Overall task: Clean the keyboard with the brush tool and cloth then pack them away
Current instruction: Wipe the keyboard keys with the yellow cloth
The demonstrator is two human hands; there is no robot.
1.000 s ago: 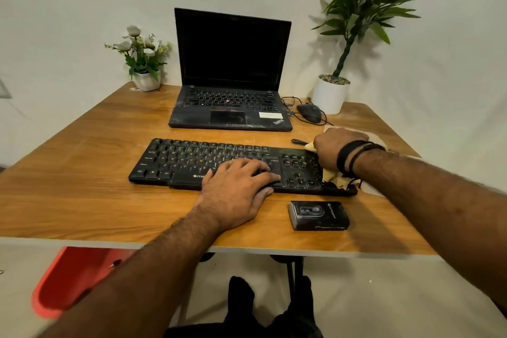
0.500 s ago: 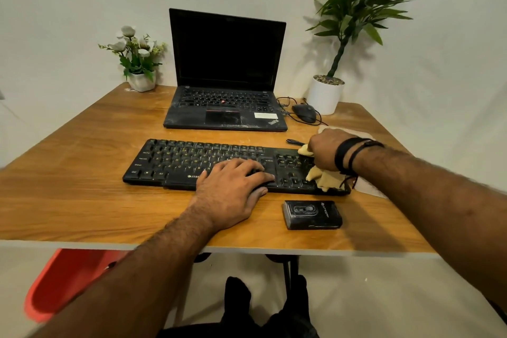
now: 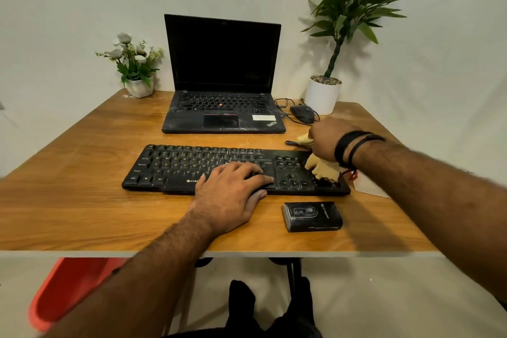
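both hands meet the keyboard (image 3: 192, 164): left hand (image 3: 233, 195) flat, fingers straight; right hand (image 3: 326, 143) grips the cloth (image 3: 323, 169).

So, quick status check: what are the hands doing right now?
Left hand flat on keyboard, steadying. Right hand grips yellow cloth at keyboard's right end. Black case in front, not obstructing.

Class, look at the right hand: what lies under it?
A yellow cloth bunched under the right hand, draped over the keyboard at its right end. The keys beneath cloth and hand are hidden.
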